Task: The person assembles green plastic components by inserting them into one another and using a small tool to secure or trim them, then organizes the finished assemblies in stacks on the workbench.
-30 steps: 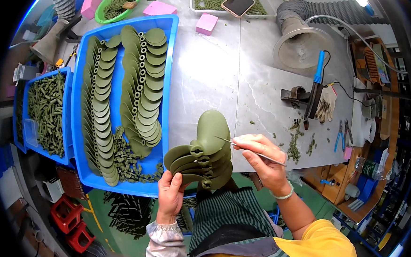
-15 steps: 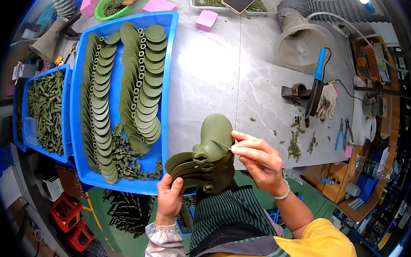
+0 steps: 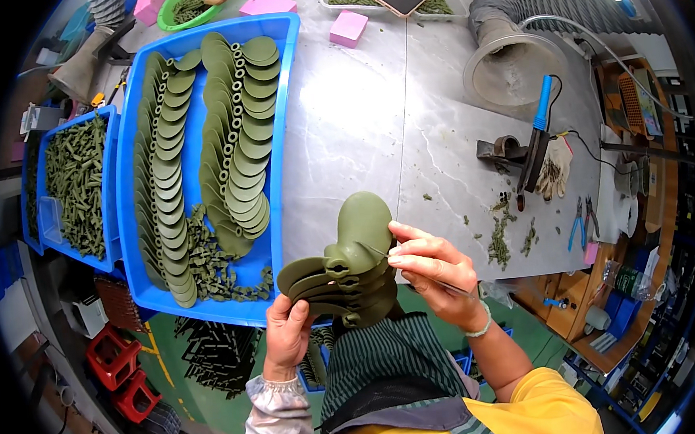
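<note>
My left hand (image 3: 288, 337) grips a stack of several olive-green propellers (image 3: 364, 220) at its lower left edge, thumb on the near side. The top one shows a broad rounded blade and a hub with a hole. A thin metal hand tool (image 3: 457, 291) is pinched between the fingers and thumb of my right hand (image 3: 440, 269). Its tip meets the top propeller beside the hub; the exact tip shape is too small to tell. My right fingertips are close to that blade's right edge.
Left of my hands, a blue tray (image 3: 285, 141) holds two rows of green propellers and small offcuts. A smaller blue bin (image 3: 113, 183) has green pieces. Rightward lie a blue-handled heated tool (image 3: 542, 106), a glove (image 3: 555, 169), pliers (image 3: 576, 225) and a duct funnel (image 3: 505, 68).
The tool and my right hand have shifted very slightly left along the top propeller. My left hand keeps its hold, and the stack stays nearly in place.
</note>
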`<state>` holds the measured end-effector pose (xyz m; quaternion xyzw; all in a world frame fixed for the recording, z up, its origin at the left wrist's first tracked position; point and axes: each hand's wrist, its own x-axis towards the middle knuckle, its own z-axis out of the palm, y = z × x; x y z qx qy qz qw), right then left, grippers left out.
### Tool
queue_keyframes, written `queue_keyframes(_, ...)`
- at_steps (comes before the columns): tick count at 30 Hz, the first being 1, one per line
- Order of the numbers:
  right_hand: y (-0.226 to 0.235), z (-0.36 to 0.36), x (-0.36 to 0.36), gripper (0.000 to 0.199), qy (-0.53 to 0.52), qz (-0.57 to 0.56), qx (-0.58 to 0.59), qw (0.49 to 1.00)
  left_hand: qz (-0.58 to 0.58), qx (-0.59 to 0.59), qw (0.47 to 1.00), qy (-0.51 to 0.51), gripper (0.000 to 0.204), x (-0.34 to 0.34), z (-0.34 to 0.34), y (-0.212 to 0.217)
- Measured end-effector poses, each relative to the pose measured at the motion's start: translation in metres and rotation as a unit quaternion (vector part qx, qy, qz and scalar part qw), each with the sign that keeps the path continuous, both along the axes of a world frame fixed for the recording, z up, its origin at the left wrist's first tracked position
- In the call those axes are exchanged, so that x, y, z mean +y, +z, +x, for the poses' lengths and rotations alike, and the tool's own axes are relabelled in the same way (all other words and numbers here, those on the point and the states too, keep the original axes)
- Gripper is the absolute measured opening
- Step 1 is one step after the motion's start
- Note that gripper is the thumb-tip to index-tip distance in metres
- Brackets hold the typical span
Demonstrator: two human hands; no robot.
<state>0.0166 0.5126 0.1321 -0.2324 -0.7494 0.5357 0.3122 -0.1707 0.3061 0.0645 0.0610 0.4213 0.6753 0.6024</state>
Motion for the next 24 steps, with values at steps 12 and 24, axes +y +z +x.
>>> queue_keyframes(12,0.001,0.000,0.001,0.028,0.035,0.042,0.009,0.998,-0.007,0.000,1.000,0.010,0.038,0.000,0.002,-0.003)
queue_keyframes(24,-0.001,0.006,-0.004,0.019,-0.036,-0.133,0.058,0.989,-0.037,-0.026,0.999,0.017,0.040,0.012,0.006,0.003)
